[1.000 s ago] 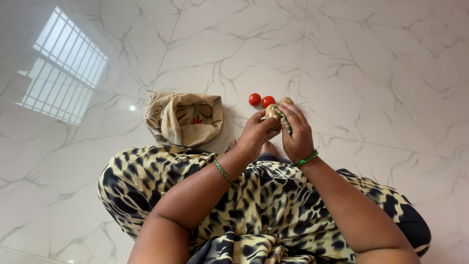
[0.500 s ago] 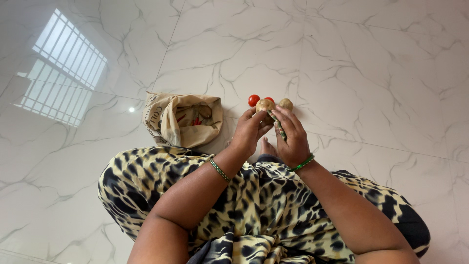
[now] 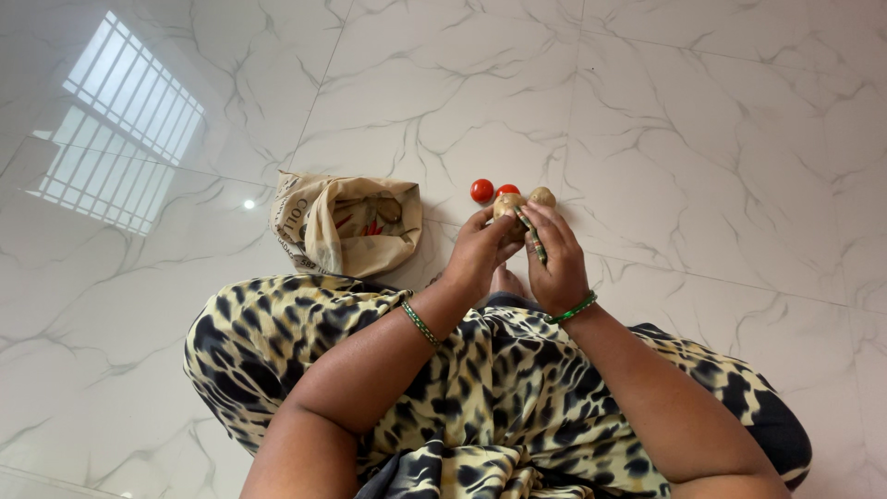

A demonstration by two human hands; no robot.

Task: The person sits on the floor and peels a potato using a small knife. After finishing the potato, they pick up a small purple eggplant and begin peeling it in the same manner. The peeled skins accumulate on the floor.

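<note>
Seated on glossy white marble-veined floor (image 3: 702, 139), legs under leopard-print yellow-black cloth (image 3: 499, 388).

Left hand (image 3: 476, 251): grip pressed round the near-left side of a small tan rounded potato (image 3: 505, 204), thumb and fingertips curled onto it. Potato held up off the floor, just in front of both hands, top half showing above the fingers.

Right hand (image 3: 552, 259): grip pinched on a slim green-striped peeler-like tool (image 3: 532, 235), fingers wrapped along its handle. Tool's long axis runs from lower right up-left, upper tip touching or nearly touching the potato's right side; can't tell which. Blade end too small to make out.

Key relation: potato lies up & left of the right-hand grip, right at the tool tip; left hand nearer, already carrying it. Tool axis points into the potato's right flank, not across its top.

Beyond the hands, on the floor: two small round red tomatoes (image 3: 481, 190) side by side, the second partly hidden behind the held potato, plus another tan potato (image 3: 543, 195) just right of them. Well to the left, crumpled beige cloth bag (image 3: 346, 225), mouth open, some produce inside, not clear what. Green bangle on each wrist.
</note>
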